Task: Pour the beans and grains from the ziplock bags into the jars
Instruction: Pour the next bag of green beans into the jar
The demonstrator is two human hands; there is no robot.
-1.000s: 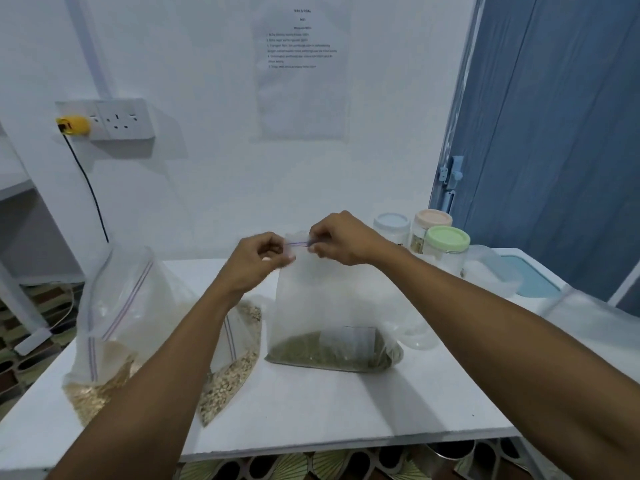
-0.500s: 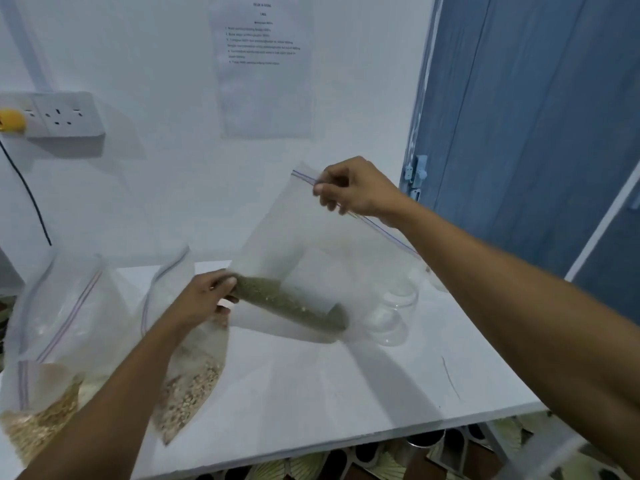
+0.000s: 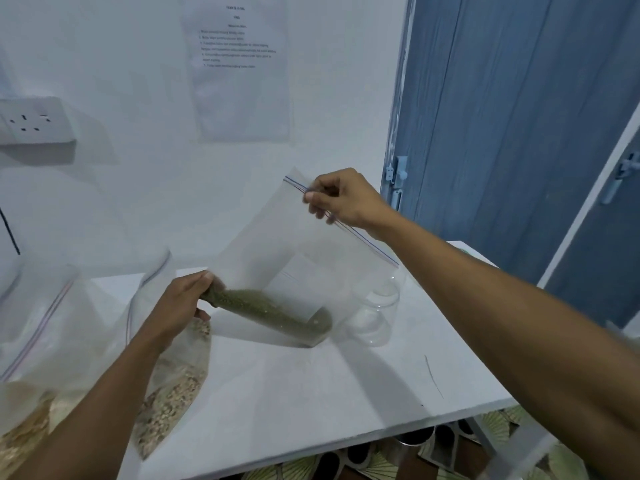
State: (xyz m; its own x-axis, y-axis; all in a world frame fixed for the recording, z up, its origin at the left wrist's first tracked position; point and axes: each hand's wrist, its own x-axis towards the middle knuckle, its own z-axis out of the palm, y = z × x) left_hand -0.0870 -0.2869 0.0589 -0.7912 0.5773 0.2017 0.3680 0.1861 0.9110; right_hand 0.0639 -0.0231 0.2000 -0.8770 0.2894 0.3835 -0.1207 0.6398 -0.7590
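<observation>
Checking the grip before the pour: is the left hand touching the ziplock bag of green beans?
Touching. The head view shows the left hand gripping the bottom corner of the ziplock bag of green beans.

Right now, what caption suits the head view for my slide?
Left hand and right hand hold a tilted bag of green beans beside an empty jar.

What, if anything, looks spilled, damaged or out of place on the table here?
Nothing is spilled: the green beans lie inside the tilted ziplock bag, and the clear jar stands upright. Only a thin dark mark on the white table looks odd.
</observation>
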